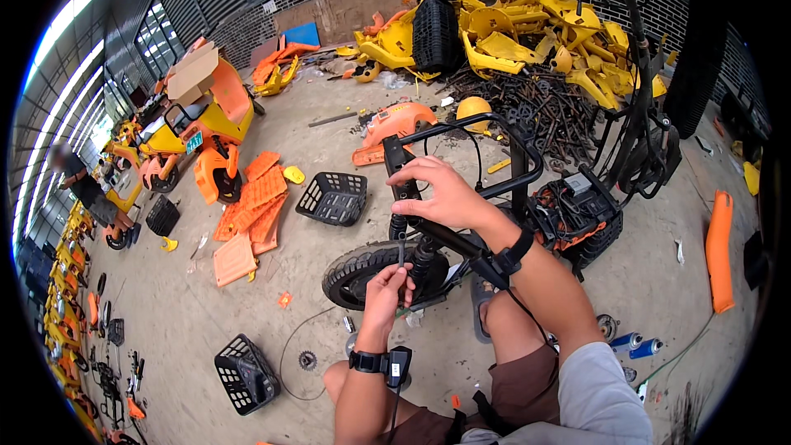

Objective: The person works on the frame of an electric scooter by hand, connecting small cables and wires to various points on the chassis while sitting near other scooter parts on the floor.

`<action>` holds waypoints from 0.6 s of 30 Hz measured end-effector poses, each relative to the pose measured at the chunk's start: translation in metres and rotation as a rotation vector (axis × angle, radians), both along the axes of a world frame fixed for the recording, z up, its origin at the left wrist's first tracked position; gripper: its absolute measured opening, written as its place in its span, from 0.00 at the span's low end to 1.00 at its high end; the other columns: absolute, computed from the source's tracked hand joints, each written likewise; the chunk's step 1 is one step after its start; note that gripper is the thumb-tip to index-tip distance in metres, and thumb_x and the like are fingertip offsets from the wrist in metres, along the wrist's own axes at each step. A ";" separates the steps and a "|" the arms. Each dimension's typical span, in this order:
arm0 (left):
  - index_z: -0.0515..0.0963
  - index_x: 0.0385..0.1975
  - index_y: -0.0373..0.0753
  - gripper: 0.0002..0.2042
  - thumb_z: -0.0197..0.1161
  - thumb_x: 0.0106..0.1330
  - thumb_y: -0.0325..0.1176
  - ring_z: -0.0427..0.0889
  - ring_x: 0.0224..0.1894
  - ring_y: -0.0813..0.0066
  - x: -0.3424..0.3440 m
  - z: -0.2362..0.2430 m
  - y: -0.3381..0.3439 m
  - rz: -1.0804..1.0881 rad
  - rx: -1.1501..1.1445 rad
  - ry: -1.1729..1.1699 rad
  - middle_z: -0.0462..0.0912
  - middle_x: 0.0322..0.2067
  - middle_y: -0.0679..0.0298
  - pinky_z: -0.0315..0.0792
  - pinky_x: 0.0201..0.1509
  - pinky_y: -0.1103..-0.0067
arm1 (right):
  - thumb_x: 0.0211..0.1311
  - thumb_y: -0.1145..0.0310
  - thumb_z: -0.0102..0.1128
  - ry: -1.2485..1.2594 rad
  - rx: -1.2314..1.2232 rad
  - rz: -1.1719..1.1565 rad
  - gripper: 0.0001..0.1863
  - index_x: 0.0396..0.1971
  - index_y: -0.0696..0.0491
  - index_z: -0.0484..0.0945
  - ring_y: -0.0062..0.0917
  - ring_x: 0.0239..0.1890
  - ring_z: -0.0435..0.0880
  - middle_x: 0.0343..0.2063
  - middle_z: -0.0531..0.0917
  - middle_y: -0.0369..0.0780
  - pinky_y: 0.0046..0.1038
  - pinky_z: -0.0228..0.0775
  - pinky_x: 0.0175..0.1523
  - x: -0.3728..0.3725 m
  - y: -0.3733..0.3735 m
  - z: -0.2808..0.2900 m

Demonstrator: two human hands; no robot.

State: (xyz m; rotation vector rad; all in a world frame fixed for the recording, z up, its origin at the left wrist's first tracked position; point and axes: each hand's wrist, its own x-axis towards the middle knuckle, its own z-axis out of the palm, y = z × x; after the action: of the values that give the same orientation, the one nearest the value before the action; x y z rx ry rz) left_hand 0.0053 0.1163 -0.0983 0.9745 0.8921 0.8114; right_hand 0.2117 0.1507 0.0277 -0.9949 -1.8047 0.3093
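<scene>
My left hand (pixel 389 295) is closed on a slim metal tool (pixel 400 254) standing upright beside the rear shock absorber (pixel 425 251). Above it, my right hand (pixel 441 192) has thumb and fingers curved apart at the upright post (pixel 400 156) of the stripped black scooter frame (pixel 515 171), its fingertips touching or close to the post. Below sits a black tyred wheel (pixel 346 280), and to the right an exposed box of electrical parts (pixel 568 206).
Yellow panels (pixel 503 21) and dark scrap metal (pixel 527 107) lie piled behind. Orange panels (pixel 251 214), baskets (pixel 329 198), a sprocket (pixel 307 360) and spray cans (pixel 645 349) lie around me. Scooters (pixel 218 115) and another person (pixel 82 181) are at the left.
</scene>
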 end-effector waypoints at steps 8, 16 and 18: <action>0.76 0.44 0.34 0.10 0.52 0.72 0.32 0.72 0.18 0.81 0.001 -0.002 0.001 -0.002 0.017 -0.020 0.77 0.22 0.66 0.65 0.20 0.85 | 0.49 0.68 0.70 0.114 -0.024 0.082 0.16 0.40 0.51 0.83 0.29 0.42 0.78 0.31 0.85 0.35 0.30 0.66 0.54 0.000 0.003 -0.001; 0.76 0.44 0.33 0.10 0.52 0.72 0.32 0.71 0.18 0.81 0.000 -0.002 0.001 -0.002 0.025 -0.019 0.77 0.22 0.66 0.65 0.21 0.84 | 0.50 0.65 0.70 0.072 -0.033 0.026 0.16 0.40 0.49 0.83 0.30 0.47 0.77 0.31 0.84 0.34 0.33 0.64 0.56 0.001 0.000 -0.003; 0.76 0.44 0.33 0.10 0.52 0.72 0.32 0.71 0.18 0.80 0.000 0.000 0.000 -0.002 0.025 -0.005 0.77 0.22 0.66 0.65 0.21 0.84 | 0.49 0.66 0.70 0.070 -0.025 0.037 0.16 0.41 0.49 0.83 0.29 0.48 0.76 0.30 0.84 0.33 0.32 0.64 0.57 0.000 0.001 -0.003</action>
State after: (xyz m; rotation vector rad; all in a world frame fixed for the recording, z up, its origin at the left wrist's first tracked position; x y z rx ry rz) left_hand 0.0054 0.1165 -0.0987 0.9947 0.8787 0.8242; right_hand 0.2118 0.1514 0.0248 -0.9570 -1.7617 0.3854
